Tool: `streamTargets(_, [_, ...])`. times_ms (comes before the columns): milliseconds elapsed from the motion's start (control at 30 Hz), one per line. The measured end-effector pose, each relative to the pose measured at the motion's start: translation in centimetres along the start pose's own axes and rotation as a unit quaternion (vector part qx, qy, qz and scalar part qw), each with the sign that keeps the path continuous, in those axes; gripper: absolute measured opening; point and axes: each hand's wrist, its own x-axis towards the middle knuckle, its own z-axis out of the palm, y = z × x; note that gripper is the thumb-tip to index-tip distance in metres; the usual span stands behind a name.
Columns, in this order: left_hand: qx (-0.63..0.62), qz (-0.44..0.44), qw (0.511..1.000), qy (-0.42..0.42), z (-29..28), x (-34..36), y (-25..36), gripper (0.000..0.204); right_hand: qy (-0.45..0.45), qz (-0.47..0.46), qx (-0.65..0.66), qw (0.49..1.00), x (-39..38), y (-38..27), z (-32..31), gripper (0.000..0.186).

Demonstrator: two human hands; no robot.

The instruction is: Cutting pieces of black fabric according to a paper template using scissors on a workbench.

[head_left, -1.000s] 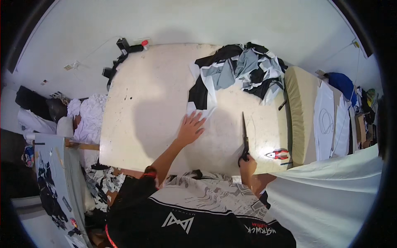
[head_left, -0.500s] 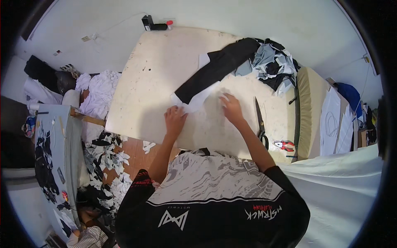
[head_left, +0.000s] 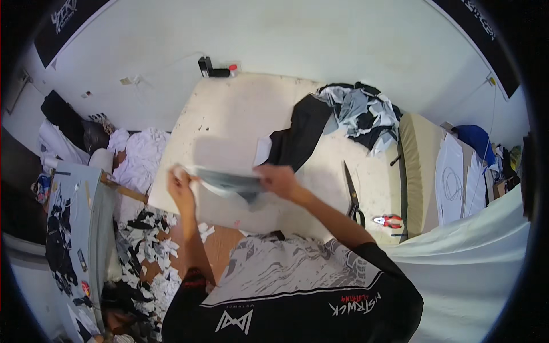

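Observation:
My left hand (head_left: 180, 182) and my right hand (head_left: 276, 178) grip opposite ends of a blurred grey and white fabric piece (head_left: 227, 182), held above the near part of the pale table (head_left: 189, 126). Beyond them lie a long black fabric piece (head_left: 309, 126) and a small white piece (head_left: 262, 150). To the right of my right hand, large black scissors (head_left: 353, 197) rest near red-handled pliers (head_left: 390, 220).
A heap of cloth (head_left: 359, 117) lies at the back right, beside a cream padded block (head_left: 416, 177). A black device (head_left: 211, 70) sits at the back edge. At left are white cloth (head_left: 143, 151), a wooden bar (head_left: 126, 191) and floor scraps (head_left: 157, 260).
My right hand let go of the scissors, which now lie on the table. Both hands took a fabric piece and moved left with it. The long black piece is more spread out.

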Motion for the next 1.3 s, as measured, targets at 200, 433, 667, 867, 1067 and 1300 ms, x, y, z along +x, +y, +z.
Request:
streamTargets(200, [-0.12,0.201,0.965,0.117,-2.9,9.9,8.6,0.021,0.179,0.013,-0.103,0.978,3.7,5.9,-9.1,0.052])
streamTargets(433, [-0.108,0.242,0.961,0.071,-2.0,19.2,15.1,0.024,0.257,0.083,-0.157,0.95,6.5,11.4,-15.7,0.036])
streamTargets(667, [-0.127,0.248,0.96,0.024,-0.2,34.2,19.1,0.028,0.425,0.151,-0.195,0.871,9.4,15.6,-27.8,0.032])
streamTargets(867, [-0.217,0.296,0.925,0.098,-3.2,33.2,18.0,0.024,0.548,0.039,-0.12,0.827,6.3,10.6,-35.2,0.024])
streamTargets(1067, [-0.468,0.098,0.878,-0.009,-11.9,26.6,0.8,0.026,0.538,0.029,-0.172,0.825,-7.7,0.9,-32.1,0.017])
streamTargets(1300, [-0.434,-0.105,0.895,-0.003,-13.7,20.4,-19.1,0.03,0.43,0.145,-0.177,0.874,-14.5,4.1,-19.9,0.024])
